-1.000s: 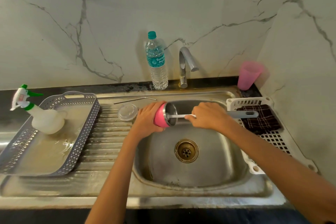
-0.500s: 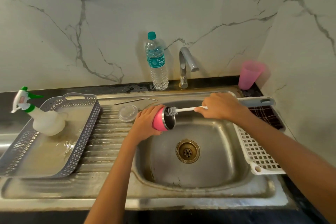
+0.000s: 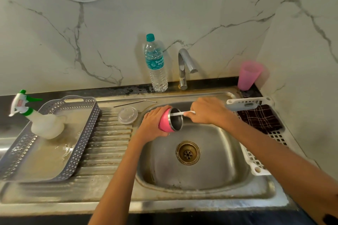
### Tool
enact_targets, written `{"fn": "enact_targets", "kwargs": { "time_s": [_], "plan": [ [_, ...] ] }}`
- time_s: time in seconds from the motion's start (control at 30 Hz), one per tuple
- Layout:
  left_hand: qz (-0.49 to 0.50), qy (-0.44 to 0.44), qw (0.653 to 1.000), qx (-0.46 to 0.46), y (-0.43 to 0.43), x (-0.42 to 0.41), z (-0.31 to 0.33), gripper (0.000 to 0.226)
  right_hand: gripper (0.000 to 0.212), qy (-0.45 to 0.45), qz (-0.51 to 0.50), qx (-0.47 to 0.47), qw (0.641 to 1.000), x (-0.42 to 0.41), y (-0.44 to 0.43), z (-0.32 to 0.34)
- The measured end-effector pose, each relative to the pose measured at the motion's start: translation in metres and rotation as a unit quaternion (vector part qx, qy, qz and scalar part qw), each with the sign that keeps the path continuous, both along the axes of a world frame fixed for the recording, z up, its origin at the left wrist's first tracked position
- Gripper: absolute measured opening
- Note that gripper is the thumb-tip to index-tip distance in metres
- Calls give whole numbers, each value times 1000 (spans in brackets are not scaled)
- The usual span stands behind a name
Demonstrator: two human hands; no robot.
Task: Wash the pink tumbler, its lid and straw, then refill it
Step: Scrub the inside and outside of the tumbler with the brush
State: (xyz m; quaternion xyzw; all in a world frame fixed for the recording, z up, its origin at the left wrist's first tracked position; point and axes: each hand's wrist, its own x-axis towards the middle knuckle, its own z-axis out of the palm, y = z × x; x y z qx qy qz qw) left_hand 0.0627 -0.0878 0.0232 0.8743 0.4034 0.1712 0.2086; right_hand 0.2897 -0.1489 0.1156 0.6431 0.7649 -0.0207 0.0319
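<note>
My left hand (image 3: 154, 124) grips the pink tumbler (image 3: 165, 121) on its side over the sink basin (image 3: 210, 170), steel mouth facing right. My right hand (image 3: 208, 111) holds a bottle brush (image 3: 241, 105) by its grey handle; the white shaft runs into the tumbler's mouth and the bristles are hidden inside. The clear lid (image 3: 127, 115) lies flat on the drainboard just left of the tumbler. The metal straw (image 3: 134, 103) lies behind the lid along the sink's back rim.
A water bottle (image 3: 156, 65) and the tap (image 3: 184, 67) stand behind the basin. A pink plastic cup (image 3: 248, 76) sits in the back right corner. A white rack (image 3: 256, 164) with a dark checked cloth (image 3: 259, 118) lies right. A grey tray (image 3: 78, 144) holds a spray bottle (image 3: 40, 120) at left.
The brush had been drawn out until its bristles showed at the mouth; now my right hand has pushed it back inside the tumbler. My left hand keeps its hold.
</note>
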Motion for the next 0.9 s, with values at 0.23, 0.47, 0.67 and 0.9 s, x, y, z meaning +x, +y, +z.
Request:
{"fn": "enact_targets", "kwargs": {
  "time_s": [0.23, 0.47, 0.67, 0.9],
  "plan": [
    [2, -19, 1000, -11, 5, -9, 2, 103, 53, 50, -16, -32, 998, 5, -7, 3],
    [15, 4, 1000, 7, 12, -28, 1, 104, 53, 88, -4, -58, 994, 12, -18, 3],
    [1, 1, 999, 43, 3, -15, 7, 100, 49, 87, 16, -38, 995, -7, -21, -11],
    [42, -5, 999, 27, 2, -19, 5, 101, 46, -38, 18, 73, 996, 4, -9, -10]
  ]
}}
